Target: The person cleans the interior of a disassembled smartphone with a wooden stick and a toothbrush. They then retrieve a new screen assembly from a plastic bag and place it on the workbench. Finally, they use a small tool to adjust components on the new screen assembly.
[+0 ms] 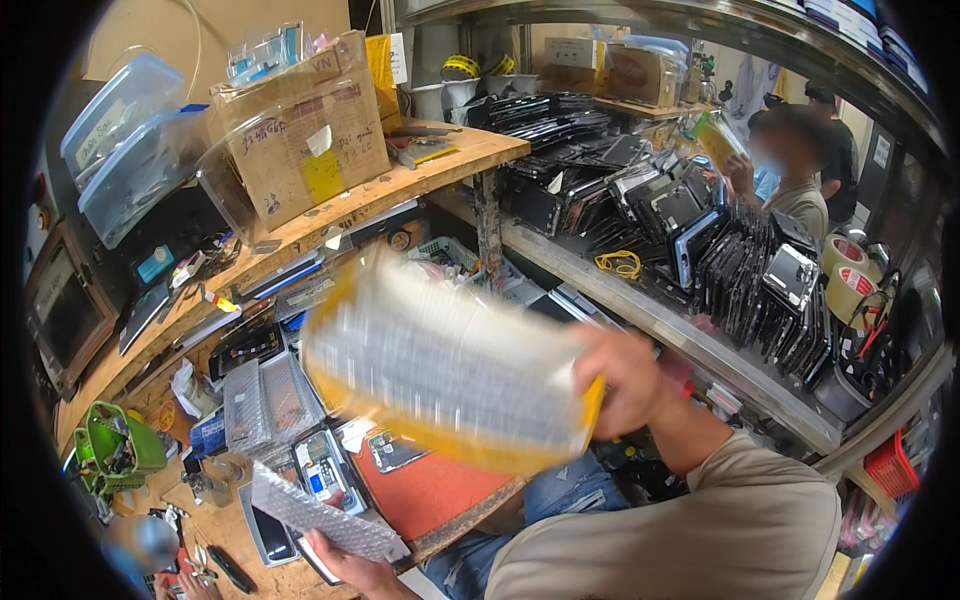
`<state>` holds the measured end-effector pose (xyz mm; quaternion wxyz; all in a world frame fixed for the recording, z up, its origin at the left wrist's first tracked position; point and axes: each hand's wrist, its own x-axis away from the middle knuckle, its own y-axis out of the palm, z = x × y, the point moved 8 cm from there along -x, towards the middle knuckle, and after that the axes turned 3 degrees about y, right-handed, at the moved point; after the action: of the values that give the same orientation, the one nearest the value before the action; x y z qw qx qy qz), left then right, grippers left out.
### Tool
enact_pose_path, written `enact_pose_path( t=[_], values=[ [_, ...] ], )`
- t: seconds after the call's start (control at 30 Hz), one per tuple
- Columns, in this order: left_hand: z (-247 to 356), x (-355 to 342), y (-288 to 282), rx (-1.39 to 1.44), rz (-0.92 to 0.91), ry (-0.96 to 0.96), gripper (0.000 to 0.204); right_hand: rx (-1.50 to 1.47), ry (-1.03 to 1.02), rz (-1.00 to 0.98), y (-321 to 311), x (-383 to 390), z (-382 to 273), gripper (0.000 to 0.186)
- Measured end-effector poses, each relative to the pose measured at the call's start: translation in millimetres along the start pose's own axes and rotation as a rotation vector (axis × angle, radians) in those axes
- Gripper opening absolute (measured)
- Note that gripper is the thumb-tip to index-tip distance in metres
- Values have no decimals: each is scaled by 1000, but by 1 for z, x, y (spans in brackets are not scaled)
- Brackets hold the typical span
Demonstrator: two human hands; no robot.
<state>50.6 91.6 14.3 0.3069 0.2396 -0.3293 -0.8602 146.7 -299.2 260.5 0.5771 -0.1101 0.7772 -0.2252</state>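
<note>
My right hand (625, 380) grips one end of a large yellow-edged packet (450, 365), raised over the workbench. Motion smears its white and grey face, so its exact kind is unclear. Low in the view, my left hand (350, 565) closes on the near end of a bubble-wrap pouch (325, 515); a flat, white-edged object shows beneath it, mostly hidden. Beside that pouch lie a dark-screened phone (270, 532) and an opened phone (322, 470) with its inner parts showing. A phone back frame (395, 452) rests by the red mat (435, 495).
More bubble wrap (265, 405) lies on the bench, with a green basket (120, 440) at left. A cardboard box (305, 140) stands on the wooden shelf. Stacked phone parts (740, 270) and tape rolls (850, 275) fill the right shelf. Other people's hands (190, 587) (740, 175) are in view.
</note>
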Motion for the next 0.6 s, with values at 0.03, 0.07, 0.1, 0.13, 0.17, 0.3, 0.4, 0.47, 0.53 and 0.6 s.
enact_pose_path(
  t=[0.03,0.07,0.1,0.13,0.17,0.3,0.4,0.47,0.53,0.6],
  values=[
    [0,-2,-8,-74,16,53,58,38,-23,106,-19,-19,-4,59],
    [-5,-3,-15,-77,25,54,57,138,-47,216,-37,-36,-8,64],
    [-9,-4,-20,-81,34,55,57,138,-39,294,-53,-55,-9,69],
    [-13,-6,-23,-85,42,56,58,316,-11,395,-66,-71,-13,72],
    [-12,-7,-25,-100,44,66,60,319,-74,438,-76,-93,-15,71],
    [-9,-13,-15,-58,18,59,60,599,-14,619,-103,-174,-7,55],
    [-11,-20,-17,-61,120,-17,59,699,160,672,-131,-246,21,67],
    [-11,-28,-17,-89,126,-30,59,769,-19,614,-134,-296,27,67],
    [-12,-36,-23,-104,203,-20,60,864,-4,503,-140,-341,46,65],
    [-10,-47,-15,-94,108,-10,59,959,12,391,-145,-372,66,63]
  ],
)
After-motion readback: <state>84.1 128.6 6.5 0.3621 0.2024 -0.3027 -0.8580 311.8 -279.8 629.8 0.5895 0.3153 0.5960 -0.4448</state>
